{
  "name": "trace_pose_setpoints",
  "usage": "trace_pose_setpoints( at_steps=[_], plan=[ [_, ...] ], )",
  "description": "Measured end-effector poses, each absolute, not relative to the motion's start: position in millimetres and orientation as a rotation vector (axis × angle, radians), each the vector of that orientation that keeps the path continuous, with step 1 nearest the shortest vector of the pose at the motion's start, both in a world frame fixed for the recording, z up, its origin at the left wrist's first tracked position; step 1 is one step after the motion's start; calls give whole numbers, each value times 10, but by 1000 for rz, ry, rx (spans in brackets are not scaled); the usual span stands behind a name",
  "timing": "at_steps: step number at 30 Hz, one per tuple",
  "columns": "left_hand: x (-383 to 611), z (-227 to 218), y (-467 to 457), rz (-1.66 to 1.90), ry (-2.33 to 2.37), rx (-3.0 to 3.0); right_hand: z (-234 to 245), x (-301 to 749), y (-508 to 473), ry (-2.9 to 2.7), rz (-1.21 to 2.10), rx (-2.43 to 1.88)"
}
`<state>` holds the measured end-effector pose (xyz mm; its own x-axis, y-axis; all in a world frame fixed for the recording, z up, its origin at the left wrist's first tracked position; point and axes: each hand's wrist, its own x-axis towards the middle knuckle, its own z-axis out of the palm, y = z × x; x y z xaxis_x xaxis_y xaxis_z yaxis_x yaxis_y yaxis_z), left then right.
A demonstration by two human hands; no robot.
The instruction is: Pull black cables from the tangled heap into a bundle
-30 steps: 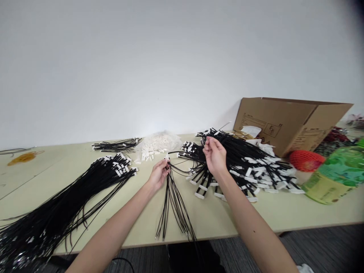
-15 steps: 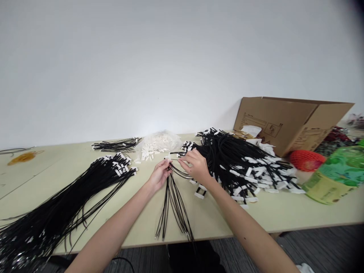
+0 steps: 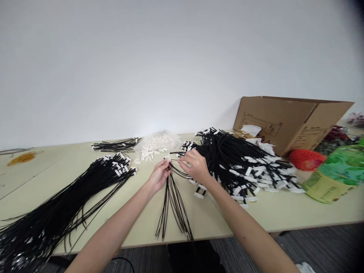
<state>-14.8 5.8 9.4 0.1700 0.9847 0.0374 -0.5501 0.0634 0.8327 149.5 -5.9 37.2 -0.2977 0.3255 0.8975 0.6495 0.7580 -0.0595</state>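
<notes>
My left hand [image 3: 159,175] is closed on the top ends of a small bundle of black cords [image 3: 173,206] that hangs down over the table's front edge. My right hand [image 3: 195,165] pinches a single black cord [image 3: 182,174] and holds its end right beside the left hand's fingertips. Just right of my hands lies a big heap of black cords with white tags [image 3: 241,163].
A long pile of tagged black cords [image 3: 71,201] stretches across the table's left. A clear bag of white clips [image 3: 159,144] and a small cord bundle [image 3: 116,145] lie behind. An open cardboard box [image 3: 290,121], red net [image 3: 305,159] and green bag [image 3: 335,170] stand at right. Rubber bands [image 3: 24,157] lie far left.
My right hand came down from above the right heap, leftward to the left hand, bringing a cord. Over the last half second both hands hardly moved.
</notes>
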Motion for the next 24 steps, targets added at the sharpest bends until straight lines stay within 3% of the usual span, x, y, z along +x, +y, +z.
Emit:
trace_pose_setpoints(
  at_steps=[24],
  plan=[
    [-129, 121, 3, 1276, 714, 976, 327, 1457, -50, -1944, -340, -716]
  ],
)
